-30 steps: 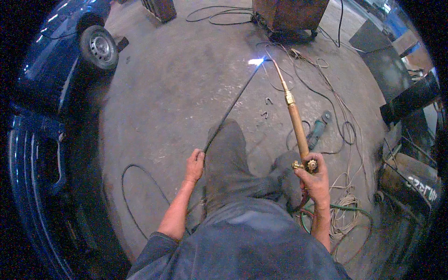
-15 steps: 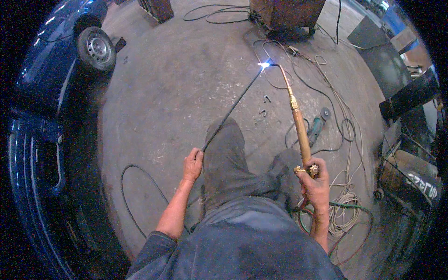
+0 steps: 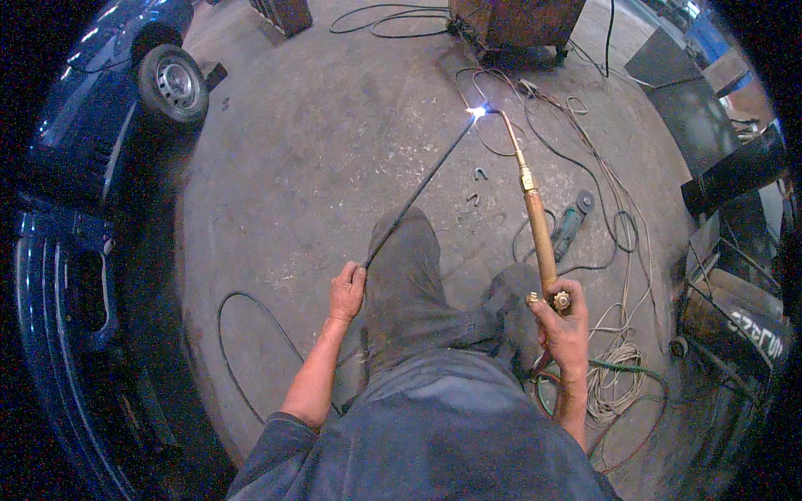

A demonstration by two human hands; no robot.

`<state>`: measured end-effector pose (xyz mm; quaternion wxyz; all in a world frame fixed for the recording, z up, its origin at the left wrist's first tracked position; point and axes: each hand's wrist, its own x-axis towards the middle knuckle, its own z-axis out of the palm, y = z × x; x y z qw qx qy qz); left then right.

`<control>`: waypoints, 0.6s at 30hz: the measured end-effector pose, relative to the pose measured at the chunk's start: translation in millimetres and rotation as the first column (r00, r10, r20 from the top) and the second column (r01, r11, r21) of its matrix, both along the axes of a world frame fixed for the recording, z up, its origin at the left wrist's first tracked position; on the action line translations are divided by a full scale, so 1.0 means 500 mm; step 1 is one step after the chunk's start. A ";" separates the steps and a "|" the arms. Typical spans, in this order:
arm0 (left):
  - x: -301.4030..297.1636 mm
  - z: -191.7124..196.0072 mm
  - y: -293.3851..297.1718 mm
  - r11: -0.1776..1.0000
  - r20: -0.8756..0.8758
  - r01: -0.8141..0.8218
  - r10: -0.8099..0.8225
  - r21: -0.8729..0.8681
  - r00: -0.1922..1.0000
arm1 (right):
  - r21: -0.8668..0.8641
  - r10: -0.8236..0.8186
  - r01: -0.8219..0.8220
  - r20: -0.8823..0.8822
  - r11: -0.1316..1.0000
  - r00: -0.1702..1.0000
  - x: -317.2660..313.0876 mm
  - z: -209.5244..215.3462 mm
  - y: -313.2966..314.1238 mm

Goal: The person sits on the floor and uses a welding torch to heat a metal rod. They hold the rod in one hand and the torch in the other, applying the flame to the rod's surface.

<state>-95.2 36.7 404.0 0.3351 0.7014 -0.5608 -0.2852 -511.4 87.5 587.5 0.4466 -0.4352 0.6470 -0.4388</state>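
Observation:
My left hand (image 3: 347, 292) is closed around the near end of a long dark metal rod (image 3: 426, 184), which slants up and away to the right over my left knee. In my right hand (image 3: 565, 326) is a brass gas torch (image 3: 539, 234), gripped near its valve knobs. The torch's copper neck rises and bends left at the top. A bright blue-white flame (image 3: 478, 112) burns between the torch tip and the far end of the rod. The glare hides the rod's very end. Hoses run down from the torch behind my right wrist.
A teal angle grinder (image 3: 571, 227) lies right of the torch. Two small bent metal hooks (image 3: 480, 174) rest on the floor. Coiled cables (image 3: 616, 380) spread at right. A rusty metal cabinet (image 3: 518, 29) stands ahead, a blue car (image 3: 83, 167) at left, dark metal pieces (image 3: 727, 175) at right.
Both hands keep their grips, and rod and torch hold almost the same pose. The flame sits very slightly higher and further right in the picture; the whole view has shifted a little.

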 end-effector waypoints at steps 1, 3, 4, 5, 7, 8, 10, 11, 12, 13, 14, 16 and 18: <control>-0.002 0.002 0.000 1.000 0.013 0.003 -0.003 -0.022 1.000 | -0.004 0.001 -0.001 0.003 1.000 1.000 -0.001 -0.003 0.000; -0.002 0.006 0.001 0.999 0.030 0.004 -0.003 -0.045 1.000 | -0.003 0.002 -0.002 0.019 1.000 1.000 -0.002 0.000 0.001; -0.002 0.003 0.000 0.999 0.031 0.004 -0.003 -0.044 1.000 | 0.005 0.000 0.000 0.029 1.000 1.000 0.000 0.003 0.000; -0.003 0.000 -0.001 0.999 0.032 0.004 -0.003 -0.043 0.999 | 0.005 0.002 -0.003 0.030 1.000 1.000 -0.001 0.002 0.000; -0.003 -0.001 -0.001 1.000 0.024 0.004 -0.003 -0.028 1.000 | -0.005 0.015 -0.014 0.025 1.000 1.000 -0.005 -0.004 -0.002; -0.004 0.000 -0.002 1.000 0.020 0.003 -0.003 -0.022 1.000 | -0.016 0.024 -0.023 0.018 1.000 1.000 -0.008 -0.009 -0.003; -0.004 0.000 -0.002 0.999 0.016 0.005 -0.005 -0.041 1.000 | -0.028 0.032 -0.032 0.009 0.999 0.999 -0.009 -0.011 -0.003; -0.004 0.000 -0.002 0.999 0.014 0.006 -0.006 -0.051 1.000 | -0.034 0.036 -0.036 0.005 0.999 0.999 -0.011 -0.013 -0.003; -0.004 0.000 -0.003 0.999 0.018 0.007 -0.007 -0.053 1.000 | -0.062 0.045 -0.048 -0.043 0.997 0.998 -0.014 -0.020 -0.003; -0.003 0.001 -0.003 0.998 0.021 0.008 -0.007 -0.055 1.000 | -0.088 0.054 -0.062 -0.092 0.994 0.994 -0.018 -0.029 -0.004; -0.003 0.002 -0.003 0.998 0.025 0.008 -0.007 -0.056 1.000 | -0.100 0.062 -0.074 -0.121 0.992 0.991 -0.019 -0.030 -0.004; -0.006 0.003 -0.003 0.997 0.035 -0.005 0.007 -0.071 0.999 | -0.111 0.076 -0.095 -0.160 0.989 0.984 -0.021 -0.026 -0.003; -0.006 0.007 -0.002 0.999 0.019 -0.010 0.011 -0.051 1.000 | -0.083 0.090 -0.102 -0.139 0.991 0.986 -0.021 -0.017 -0.001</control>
